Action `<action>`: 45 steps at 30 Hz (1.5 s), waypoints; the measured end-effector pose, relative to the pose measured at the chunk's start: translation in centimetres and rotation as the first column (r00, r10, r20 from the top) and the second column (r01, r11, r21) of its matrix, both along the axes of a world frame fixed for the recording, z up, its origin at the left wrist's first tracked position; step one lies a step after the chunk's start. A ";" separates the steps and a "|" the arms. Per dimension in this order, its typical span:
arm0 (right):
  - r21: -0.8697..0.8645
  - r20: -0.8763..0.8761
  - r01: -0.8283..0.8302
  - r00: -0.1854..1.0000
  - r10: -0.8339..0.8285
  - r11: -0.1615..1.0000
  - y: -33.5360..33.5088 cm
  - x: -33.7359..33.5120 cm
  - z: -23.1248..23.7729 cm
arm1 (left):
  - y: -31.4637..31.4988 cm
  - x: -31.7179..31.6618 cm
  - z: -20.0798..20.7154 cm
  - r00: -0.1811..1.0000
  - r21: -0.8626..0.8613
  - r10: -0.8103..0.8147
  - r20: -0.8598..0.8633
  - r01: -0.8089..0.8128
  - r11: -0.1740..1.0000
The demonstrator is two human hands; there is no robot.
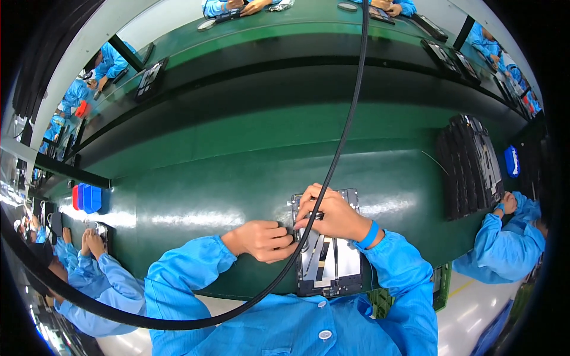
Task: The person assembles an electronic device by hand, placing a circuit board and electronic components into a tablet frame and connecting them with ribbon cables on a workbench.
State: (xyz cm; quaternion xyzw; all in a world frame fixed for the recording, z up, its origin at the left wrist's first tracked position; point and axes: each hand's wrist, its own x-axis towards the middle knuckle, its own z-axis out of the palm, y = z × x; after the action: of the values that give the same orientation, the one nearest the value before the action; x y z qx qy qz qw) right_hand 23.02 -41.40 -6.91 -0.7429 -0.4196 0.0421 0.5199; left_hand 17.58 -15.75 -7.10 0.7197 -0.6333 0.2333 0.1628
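An opened tablet-like device (350, 261) with a dark frame and silver-white panels lies on the green bench in front of me. My right hand (335, 218), a blue band round its wrist, reaches over its upper part, fingers bent together. Something small and dark shows by those fingertips, too small to name. Beside the device's left edge, my left hand (263, 240) is closed with curled fingers; whatever is in it is hidden. A black cable (347, 130) crosses the view in front of the right hand's fingers.
A tall stack of dark device housings (469, 169) stands on the bench (237, 172) at the right. Blue bin (92, 197) sits at the left, next to a red one. Co-workers in blue sit on both sides and across. A green crate (441, 288) is below the bench edge.
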 end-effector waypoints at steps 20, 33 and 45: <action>-0.027 -0.057 -0.022 0.998 0.021 0.999 -0.2 -0.3 0.3 | -0.6 0.2 -0.8 0.996 -0.027 -0.047 -0.081 0.045 0.999; 0.013 0.002 0.004 1.000 -0.004 1.000 -0.2 -0.3 0.1 | -0.2 -0.3 -0.4 0.983 -0.009 0.018 -0.183 -0.019 1.000; 0.023 -0.098 -0.053 0.994 0.055 0.998 -0.4 0.6 0.9 | -1.2 1.4 0.1 0.994 0.001 -0.080 -0.075 0.080 0.997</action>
State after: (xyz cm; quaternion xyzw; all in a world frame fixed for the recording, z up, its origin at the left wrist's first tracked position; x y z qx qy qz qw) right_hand 23.62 -41.84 -6.00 -0.7230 -0.4138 0.0886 0.5461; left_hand 18.95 -16.91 -6.95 0.7022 -0.6556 0.1982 0.1944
